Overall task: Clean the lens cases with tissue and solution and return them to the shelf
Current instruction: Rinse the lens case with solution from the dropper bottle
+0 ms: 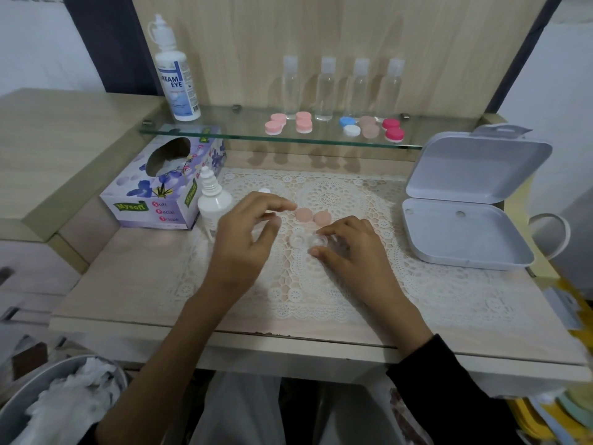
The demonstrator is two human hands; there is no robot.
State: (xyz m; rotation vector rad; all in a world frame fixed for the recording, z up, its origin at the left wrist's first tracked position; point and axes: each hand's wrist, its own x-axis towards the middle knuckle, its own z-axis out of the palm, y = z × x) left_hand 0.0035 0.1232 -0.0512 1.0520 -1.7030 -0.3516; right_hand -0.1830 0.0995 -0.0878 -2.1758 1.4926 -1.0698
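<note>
Head view. Clear lens case [301, 240] lies uncapped near the centre of the lace mat [321, 284]. Two pink caps [303, 214] sit on the mat just behind it.

Right hand [349, 252] pinches the case's right well, thumb against forefinger. Left hand [247, 232], apart from the right, hovers over the mat's left part with fingers relaxed and spread, nothing plainly held.

Dropper bottle [213, 200] stands upright at the mat's left edge, with the tissue box [160, 194] left of the mat. Glass shelf [224, 134] behind the mat carries five capped cases [304, 126].
</note>
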